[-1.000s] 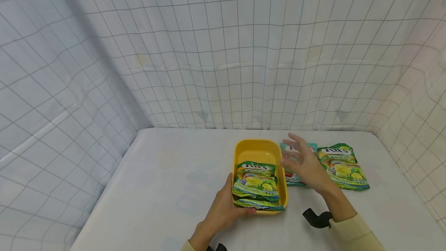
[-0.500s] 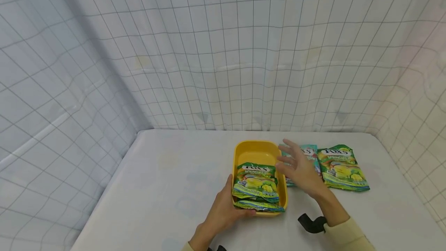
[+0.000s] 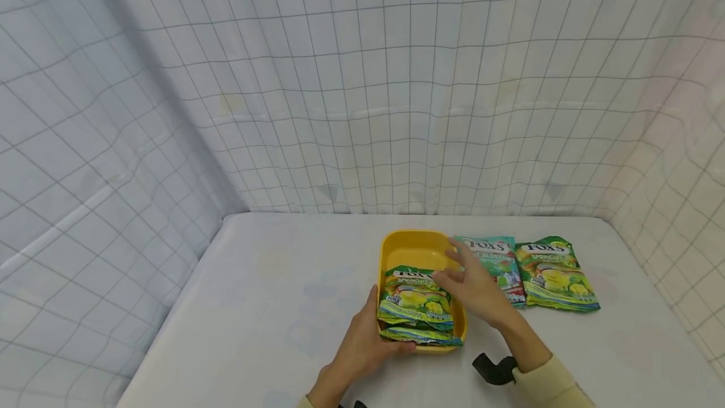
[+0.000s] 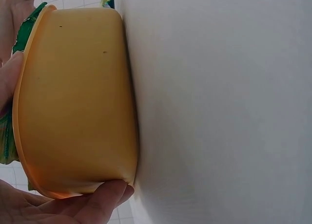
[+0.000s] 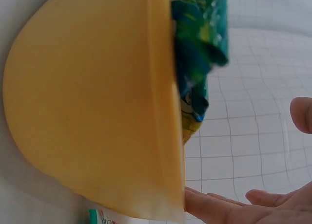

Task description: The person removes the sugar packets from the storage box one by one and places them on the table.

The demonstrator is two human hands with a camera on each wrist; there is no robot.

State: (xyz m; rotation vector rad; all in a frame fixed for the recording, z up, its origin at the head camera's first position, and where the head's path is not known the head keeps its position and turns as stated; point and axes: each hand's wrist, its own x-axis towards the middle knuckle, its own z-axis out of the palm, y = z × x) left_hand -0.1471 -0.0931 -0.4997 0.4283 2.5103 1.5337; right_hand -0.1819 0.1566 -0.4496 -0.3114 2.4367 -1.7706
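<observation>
Gridded white cloth [image 3: 413,99] behind, one white table [image 3: 272,288] below. Gripping one yellow tray [image 3: 413,254] at its near-left corner with the left hand [image 3: 362,340]; inside, between the hands, two green packets [image 3: 412,300] showing. Over its right rim with the right hand [image 3: 476,289], thumb and fingers parted. Just right of that hand, one teal packet [image 3: 501,267]; farther right, one loose green packet [image 3: 557,276].

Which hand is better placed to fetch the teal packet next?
Right, probably: the right hand is nearer the teal packet, thumb and fingers spread, while the left hand is holding the yellow tub.
</observation>
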